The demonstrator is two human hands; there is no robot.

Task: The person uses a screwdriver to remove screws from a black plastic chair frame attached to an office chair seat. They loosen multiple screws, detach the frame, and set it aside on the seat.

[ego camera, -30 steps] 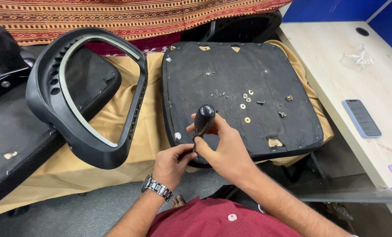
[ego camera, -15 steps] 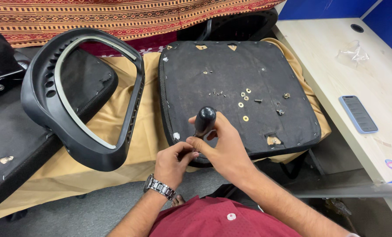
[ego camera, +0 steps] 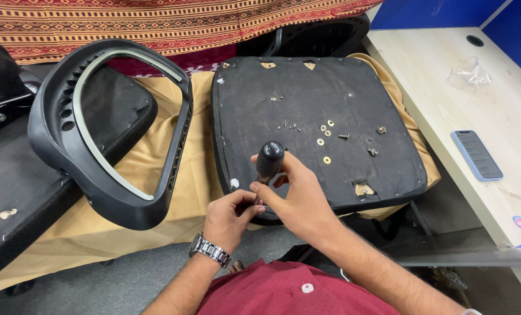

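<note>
Screwdriver [ego camera: 269,160] is standing nearly upright at the near edge of the seat base [ego camera: 318,105], its rounded black handle pointing up toward the camera and its shaft running down and slightly toward the person, so its long axis is lying close to the line of sight. In the head view, the right hand [ego camera: 298,201] is wrapping the lower part of the handle, fingers curled and clamped on it from the right side. The left hand [ego camera: 230,219] is sitting just below and to the left, fingertips pinched together at the shaft near the tip; whether they are gripping a screw there cannot be told. Both hands are touching the tool, the right one higher.

Seat base is looking like stiff black fabric stapled over a board, lying flat on a tan cloth [ego camera: 199,140]. Small brass washers [ego camera: 324,131] and dark screws are lying scattered beyond the handle, well apart from the fingers. A smooth black plastic backrest frame [ego camera: 114,134] is resting to the left. A phone [ego camera: 477,154] is lying on the pale desk [ego camera: 447,76] at right.
</note>
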